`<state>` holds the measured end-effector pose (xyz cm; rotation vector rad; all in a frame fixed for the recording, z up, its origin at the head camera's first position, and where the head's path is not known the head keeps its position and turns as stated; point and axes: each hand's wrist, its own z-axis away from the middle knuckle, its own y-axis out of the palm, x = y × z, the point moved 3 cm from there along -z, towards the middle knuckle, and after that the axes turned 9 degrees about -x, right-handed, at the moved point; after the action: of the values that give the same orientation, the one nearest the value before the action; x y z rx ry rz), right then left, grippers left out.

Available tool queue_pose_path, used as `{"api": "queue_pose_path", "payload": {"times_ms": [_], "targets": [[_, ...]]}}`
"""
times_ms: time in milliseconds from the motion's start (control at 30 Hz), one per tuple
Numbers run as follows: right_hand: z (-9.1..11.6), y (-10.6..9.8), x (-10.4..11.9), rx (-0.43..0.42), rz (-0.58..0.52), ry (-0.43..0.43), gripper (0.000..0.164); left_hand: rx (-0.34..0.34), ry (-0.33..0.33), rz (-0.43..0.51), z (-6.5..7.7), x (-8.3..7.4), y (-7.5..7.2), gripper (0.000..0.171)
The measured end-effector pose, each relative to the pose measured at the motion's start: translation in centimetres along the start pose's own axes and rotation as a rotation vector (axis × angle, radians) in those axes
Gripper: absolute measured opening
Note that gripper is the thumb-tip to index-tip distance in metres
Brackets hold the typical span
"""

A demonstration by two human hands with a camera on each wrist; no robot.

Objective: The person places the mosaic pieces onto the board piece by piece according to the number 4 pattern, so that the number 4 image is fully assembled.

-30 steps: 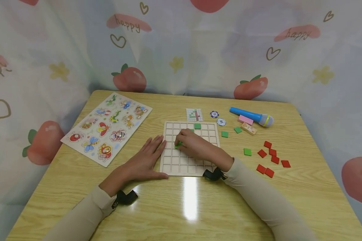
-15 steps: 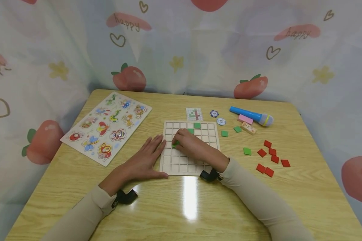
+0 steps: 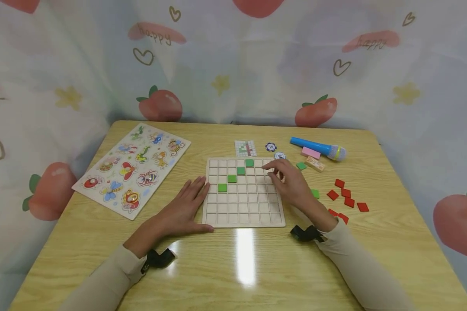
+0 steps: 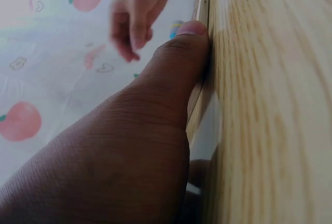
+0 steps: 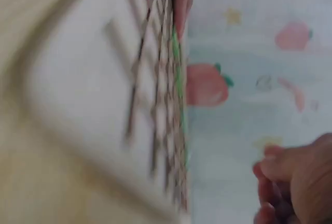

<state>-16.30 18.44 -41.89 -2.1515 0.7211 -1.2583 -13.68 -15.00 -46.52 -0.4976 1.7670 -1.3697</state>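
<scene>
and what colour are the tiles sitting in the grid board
Green: all four tiles on the grid board, seen best in the head view.

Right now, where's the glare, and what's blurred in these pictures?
Head view: a white glare streak on the table, just in front of the grid board. Right wrist view: the grid board's near corner is blurred. Left wrist view: the right hand looks soft, the left hand dark.

Fruit-print backdrop [image 3: 264, 65] behind wood-grain table [image 3: 202, 276]; white glare [image 3: 245, 257] on it.
</scene>
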Motion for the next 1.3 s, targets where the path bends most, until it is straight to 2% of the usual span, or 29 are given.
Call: {"api": "queue_pose_path", "payload": {"times_ms": [100, 200, 400, 633, 800, 1100, 1200, 1300], "targets": [[1.1, -1.1, -2.6, -0.108, 0.026, 0.150, 0.024, -0.001, -0.017, -0.003, 0.5, 0.2, -0.2, 0.136], [1.4, -1.2, -4.4, -0.120, 0.052, 0.220, 0.026, -0.003, -0.027, -0.007, 0.7, 0.4, -0.3, 0.136], [1.5, -0.9, -5.9, -0.087, 0.114, 0.245, 0.029, -0.003, -0.006, -0.002, 0.3, 0.4, -0.2, 0.135], [1.7, -0.7, -6.5, -0.017, 0.181, 0.252, 0.031, 0.007, -0.002, -0.001, 0.0, 0.3, -0.3, 0.135], [1.7, -0.6, -6.8, -0.010, 0.203, 0.248, 0.029, -0.001, 0.012, 0.012, -0.1, 0.0, -0.4, 0.135], [0.9, -0.7, -6.2, 0.023, 0.228, 0.236, 0.024, -0.006, 0.013, 0.014, 0.0, -0.1, -0.5, 0.133], [0.6, -1.0, -4.4, 0.054, 0.199, 0.238, 0.025, -0.007, 0.019, 0.011, -0.1, -0.1, -0.4, 0.133], [0.3, -0.7, -1.2, 0.122, 0.132, 0.170, 0.024, -0.009, 0.024, 0.004, -0.1, 0.0, -0.4, 0.133]]}}
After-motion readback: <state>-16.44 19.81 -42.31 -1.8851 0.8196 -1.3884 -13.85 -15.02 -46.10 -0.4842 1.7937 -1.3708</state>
